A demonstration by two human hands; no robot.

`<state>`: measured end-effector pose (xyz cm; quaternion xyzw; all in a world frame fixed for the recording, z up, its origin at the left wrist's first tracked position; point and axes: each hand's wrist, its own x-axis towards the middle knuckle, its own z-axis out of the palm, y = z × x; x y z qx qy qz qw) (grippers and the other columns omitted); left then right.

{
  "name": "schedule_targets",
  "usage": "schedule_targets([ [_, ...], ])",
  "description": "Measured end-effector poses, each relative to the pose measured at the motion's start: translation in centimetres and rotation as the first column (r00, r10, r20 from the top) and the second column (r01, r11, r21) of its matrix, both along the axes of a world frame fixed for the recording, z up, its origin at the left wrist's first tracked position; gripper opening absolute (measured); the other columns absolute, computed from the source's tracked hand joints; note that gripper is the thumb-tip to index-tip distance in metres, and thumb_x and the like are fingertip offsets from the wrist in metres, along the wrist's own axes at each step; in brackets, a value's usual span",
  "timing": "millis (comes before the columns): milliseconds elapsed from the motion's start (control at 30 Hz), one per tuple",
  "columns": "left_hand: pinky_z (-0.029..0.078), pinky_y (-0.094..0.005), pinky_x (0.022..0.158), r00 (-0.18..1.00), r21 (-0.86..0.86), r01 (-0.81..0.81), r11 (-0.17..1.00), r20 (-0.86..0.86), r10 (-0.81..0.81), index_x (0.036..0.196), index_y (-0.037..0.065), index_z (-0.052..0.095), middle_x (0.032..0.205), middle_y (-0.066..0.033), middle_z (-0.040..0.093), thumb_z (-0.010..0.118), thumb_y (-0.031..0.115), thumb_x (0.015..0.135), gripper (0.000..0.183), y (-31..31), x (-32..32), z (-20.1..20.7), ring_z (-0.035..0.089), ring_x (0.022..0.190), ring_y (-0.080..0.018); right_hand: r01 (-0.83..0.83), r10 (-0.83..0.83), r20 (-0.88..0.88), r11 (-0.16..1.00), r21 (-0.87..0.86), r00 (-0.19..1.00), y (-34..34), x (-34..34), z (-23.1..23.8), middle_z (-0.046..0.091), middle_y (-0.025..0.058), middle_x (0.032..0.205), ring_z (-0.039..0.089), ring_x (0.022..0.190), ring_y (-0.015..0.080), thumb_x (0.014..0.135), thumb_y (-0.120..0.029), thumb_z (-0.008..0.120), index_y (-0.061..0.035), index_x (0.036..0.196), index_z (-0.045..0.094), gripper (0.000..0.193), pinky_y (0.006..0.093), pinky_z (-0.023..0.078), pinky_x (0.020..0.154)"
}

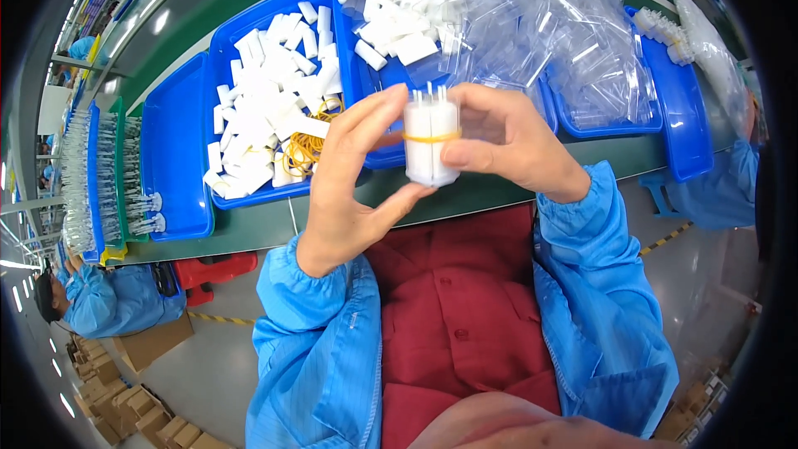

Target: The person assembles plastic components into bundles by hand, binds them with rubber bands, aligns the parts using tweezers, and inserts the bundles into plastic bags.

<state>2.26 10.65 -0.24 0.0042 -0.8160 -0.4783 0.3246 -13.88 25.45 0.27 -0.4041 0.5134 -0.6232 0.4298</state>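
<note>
Between my hands, above the bench's near edge, stands an upright white bundle (pixel 421 120) of blocks with a yellow rubber band (pixel 428 138) around its middle. Thin pale pins (pixel 431 93) stick up from its top, and its lower end looks translucent. My left hand (pixel 353 175) grips it from the left, thumb under the bottom and fingertips by the top. From the right, my right hand (pixel 519 137) holds it with the thumb pressed on the front near the band; the other fingers pass behind it.
Ahead, a blue tray (pixel 218 116) holds white foam-like pieces (pixel 249 108) and loose rubber bands (pixel 303 150). Further right, blue trays carry more white pieces (pixel 399 12) and clear plastic sleeves (pixel 582 41). A bare blue tray (pixel 174 158) and racked clear parts (pixel 79 175) stand left. Co-workers (pixel 120 295) sit at both sides.
</note>
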Motion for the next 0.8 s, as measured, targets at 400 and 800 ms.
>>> schedule_targets([
  [400, 0.050, -0.0371, 0.097, 0.998, 0.065, 0.050, 0.997, 0.025, -0.052, 0.123, 0.002, 0.054, 0.125, -0.0155, 0.054, 0.087, 0.001, 0.062, 0.069, -0.4, 0.8, -0.7, 0.058, 0.114, -0.0273, -0.068, -0.206, -0.765, 0.948, -0.310, 0.610, 0.4, -0.6, 0.5, 0.061, 0.0157, 0.125, 0.058, 0.115, 0.0296, 0.062, -0.017, 0.089, -0.0029, 0.127, 0.057, 0.074, 0.0387, 0.049, 0.093],
  [800, 0.047, -0.0411, 0.099, 0.995, -0.458, -0.013, 0.889, -0.097, -0.036, 0.127, 0.005, 0.054, 0.129, -0.0176, 0.054, 0.088, 0.000, 0.059, 0.076, 1.3, -1.4, -0.6, 0.055, 0.119, -0.0341, 0.013, -0.007, -0.420, 1.000, 0.012, 0.907, 2.6, -0.8, 1.6, 0.062, 0.0107, 0.120, 0.059, 0.102, 0.0210, 0.074, -0.025, 0.084, -0.0038, 0.127, 0.058, 0.063, 0.0332, 0.049, 0.087],
])
